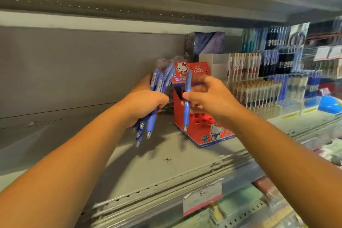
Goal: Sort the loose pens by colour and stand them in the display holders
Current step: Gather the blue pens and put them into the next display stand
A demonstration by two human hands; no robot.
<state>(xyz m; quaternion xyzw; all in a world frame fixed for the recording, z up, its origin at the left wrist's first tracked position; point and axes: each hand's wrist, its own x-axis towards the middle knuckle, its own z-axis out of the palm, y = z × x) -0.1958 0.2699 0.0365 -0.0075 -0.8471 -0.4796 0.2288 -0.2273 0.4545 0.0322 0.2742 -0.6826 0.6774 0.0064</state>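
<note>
My left hand grips a bunch of several blue pens, tips pointing down over the grey shelf. My right hand pinches a single blue pen, held upright with its tip down, in front of a red cartoon-cat display holder that stands on the shelf. The holder's inside looks empty where I can see it through its cut-out front. The two hands are close together, just left of and in front of the holder.
Clear display racks full of upright pens fill the shelf to the right. A dark box stands behind the red holder. A price tag hangs on the shelf's front rail. The shelf above sits low overhead.
</note>
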